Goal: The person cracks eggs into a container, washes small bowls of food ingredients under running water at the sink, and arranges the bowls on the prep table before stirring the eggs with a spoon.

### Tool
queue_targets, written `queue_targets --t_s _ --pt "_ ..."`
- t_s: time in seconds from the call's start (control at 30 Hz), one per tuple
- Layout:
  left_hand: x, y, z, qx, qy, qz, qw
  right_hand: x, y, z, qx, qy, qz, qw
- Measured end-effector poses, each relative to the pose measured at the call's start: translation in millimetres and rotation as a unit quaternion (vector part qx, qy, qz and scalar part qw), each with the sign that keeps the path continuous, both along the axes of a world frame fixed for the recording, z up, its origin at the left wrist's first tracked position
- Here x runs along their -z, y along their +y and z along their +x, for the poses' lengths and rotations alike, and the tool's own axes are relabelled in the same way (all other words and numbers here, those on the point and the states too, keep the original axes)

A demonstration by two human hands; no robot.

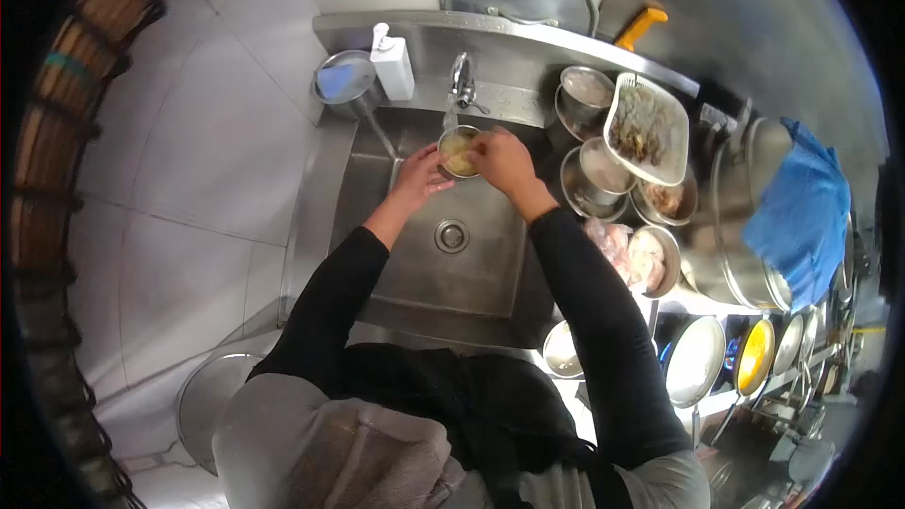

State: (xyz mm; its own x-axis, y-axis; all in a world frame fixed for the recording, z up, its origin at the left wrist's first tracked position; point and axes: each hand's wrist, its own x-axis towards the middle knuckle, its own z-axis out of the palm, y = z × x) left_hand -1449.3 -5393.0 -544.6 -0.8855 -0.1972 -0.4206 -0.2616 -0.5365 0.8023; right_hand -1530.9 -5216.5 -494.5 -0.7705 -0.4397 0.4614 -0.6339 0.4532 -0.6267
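Over the back of the steel sink [410,273], a small round metal bowl [459,173] with yellowish contents [456,147] is held up under the tap [461,80]. Water seems to run from the spout towards it. My left hand [419,179] supports the bowl from the left, its fingers against the side. My right hand [501,158] comes over the right rim, fingers bent and closed there; the fingertips are partly hidden. Below the hands, the drain [452,236] shows in the sink floor.
To the right are several metal bowls, a white basket [680,153] of shrimp, and raw meat [646,262]. A blue cloth [801,212] hangs over large pots. Pans [696,358] stand near blue flames. A white pump bottle [392,68] stands behind the sink.
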Motion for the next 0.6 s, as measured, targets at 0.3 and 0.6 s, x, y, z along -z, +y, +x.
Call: queue_targets --t_s 0.3,0.6 --pt "0.0 -1.2 11.6 0.047 -0.070 0.027 0.996 -13.1 -54.1 -13.5 -0.153 0.015 0.520 0.840" --pt "23.0 -14.5 24.7 -0.006 -0.057 0.017 0.998 3.7 -45.8 -34.7 -0.148 -0.059 0.338 0.927"
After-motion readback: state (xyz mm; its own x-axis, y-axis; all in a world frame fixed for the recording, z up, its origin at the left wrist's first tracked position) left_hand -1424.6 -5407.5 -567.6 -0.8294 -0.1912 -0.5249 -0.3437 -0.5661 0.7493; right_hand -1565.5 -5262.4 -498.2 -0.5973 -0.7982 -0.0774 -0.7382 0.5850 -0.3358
